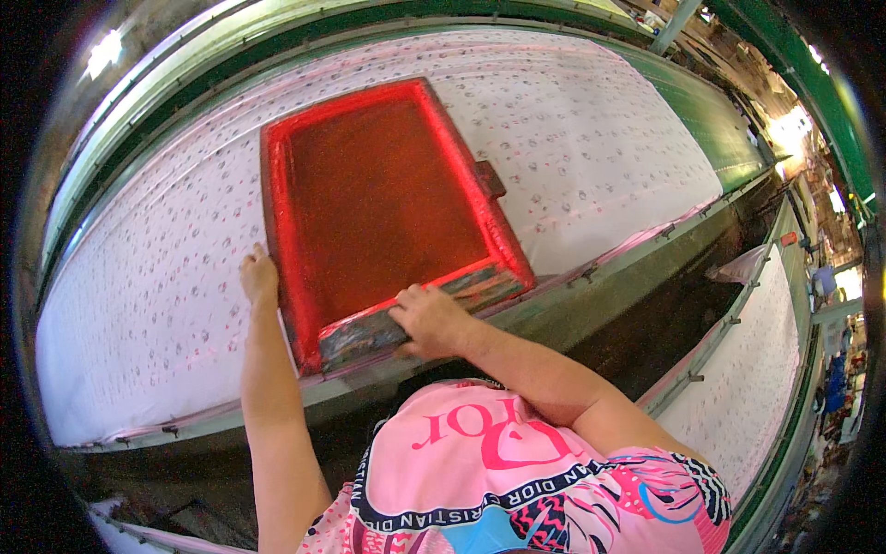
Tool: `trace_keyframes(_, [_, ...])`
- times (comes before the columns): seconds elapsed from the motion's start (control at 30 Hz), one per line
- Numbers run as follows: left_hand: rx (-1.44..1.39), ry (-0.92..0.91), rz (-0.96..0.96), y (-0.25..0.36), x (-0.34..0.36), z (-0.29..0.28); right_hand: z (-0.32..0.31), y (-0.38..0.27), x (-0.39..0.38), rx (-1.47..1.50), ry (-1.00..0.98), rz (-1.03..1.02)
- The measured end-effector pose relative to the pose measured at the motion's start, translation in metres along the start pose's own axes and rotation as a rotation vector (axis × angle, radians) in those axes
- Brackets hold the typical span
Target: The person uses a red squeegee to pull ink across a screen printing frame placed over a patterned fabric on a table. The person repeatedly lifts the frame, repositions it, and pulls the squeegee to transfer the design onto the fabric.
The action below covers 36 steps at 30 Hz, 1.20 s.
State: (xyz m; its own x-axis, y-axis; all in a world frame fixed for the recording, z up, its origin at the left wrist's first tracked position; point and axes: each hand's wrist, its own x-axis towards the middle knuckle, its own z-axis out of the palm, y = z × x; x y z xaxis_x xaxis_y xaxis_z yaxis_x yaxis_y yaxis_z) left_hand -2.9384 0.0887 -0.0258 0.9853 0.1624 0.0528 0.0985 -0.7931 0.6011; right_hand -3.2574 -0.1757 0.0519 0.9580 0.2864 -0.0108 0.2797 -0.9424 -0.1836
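Observation:
A screen printing frame (pixel 466 212) with red, ink-smeared sides and a dark red mesh (pixel 378 185) lies on white printed fabric (pixel 572 120). My right hand (pixel 429 321) is closed over its near rim, fingers on top, at a worn, dark-stained strip (pixel 365 334). At the middle of the frame's left side, my left hand (pixel 259 275) is closed against the edge; what its fingers hold there is partly hidden. A small dark block (pixel 491 179) juts out from the frame's right side.
The fabric, dotted with small grey and red motifs, covers a long table with a green surface (pixel 678 106) at its far right. A rail with clips (pixel 591 273) runs along the near edge. Behind me on the right is another fabric-covered table (pixel 748 360). A green beam (pixel 784 55) stands at upper right.

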Motion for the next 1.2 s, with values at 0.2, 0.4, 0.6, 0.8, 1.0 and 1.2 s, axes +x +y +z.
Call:
trace_keyframes(0.2, [0.204, -0.009, -0.047, 0.036, -0.021, -0.003, 0.001, 0.074, -0.047, 0.413, 0.143, -0.189])
trace_keyframes(0.4, [0.429, 0.075, -0.085, 0.051, -0.031, -0.001, -0.02, 0.183, -0.088, 0.55, 0.44, 0.066])
trace_keyframes(0.6, [0.523, 0.091, -0.118, 0.067, -0.033, 0.0, 0.007, 0.259, -0.089, 0.626, 0.659, 0.431])
trace_keyframes(0.8, [0.51, 0.042, -0.115, 0.048, -0.024, -0.001, 0.011, 0.287, -0.054, 1.052, 0.479, 0.653])
trace_keyframes(1.0, [0.277, -0.005, -0.124, 0.033, -0.012, 0.003, -0.004, 0.297, -0.021, 1.398, 0.395, 0.768])
trace_keyframes(1.2, [0.155, -0.04, -0.14, 0.017, -0.008, -0.003, -0.031, 0.279, -0.002, 1.54, 0.386, 0.838])
